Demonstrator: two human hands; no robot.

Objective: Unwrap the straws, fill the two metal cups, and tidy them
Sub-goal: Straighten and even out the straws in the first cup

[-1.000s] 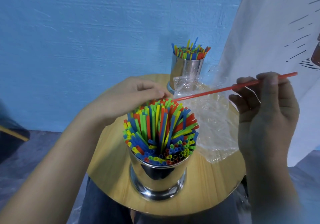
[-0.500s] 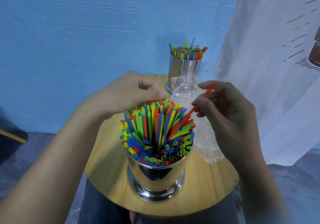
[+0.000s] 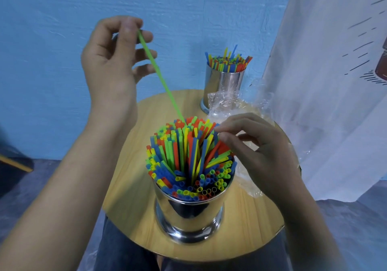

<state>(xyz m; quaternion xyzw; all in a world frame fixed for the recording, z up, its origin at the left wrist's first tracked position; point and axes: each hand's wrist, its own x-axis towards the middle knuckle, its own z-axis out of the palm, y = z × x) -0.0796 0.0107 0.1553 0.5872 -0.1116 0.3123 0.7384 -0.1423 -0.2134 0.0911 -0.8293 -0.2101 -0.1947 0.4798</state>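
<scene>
A shiny metal cup (image 3: 189, 214) stands near the front of the round wooden table (image 3: 134, 166), packed with colourful straws (image 3: 188, 157). My left hand (image 3: 111, 57) is raised above and left of it, pinching the top end of a green straw (image 3: 161, 80) whose lower end still sits among the packed straws. My right hand (image 3: 255, 155) is at the cup's right side, its curled fingertips touching the straw tops; whether it pinches one I cannot tell. A second metal cup (image 3: 224, 88), also full of straws, stands at the table's far edge.
Crumpled clear plastic wrap (image 3: 228, 105) lies between the two cups and under my right hand. A white printed cloth (image 3: 326, 82) hangs at the right. A blue wall is behind the table. My lap shows below the table's front edge.
The red straw that my right hand held has gone into the near cup. My left hand has lifted from the straw tops, drawing a green straw up and to the left.
</scene>
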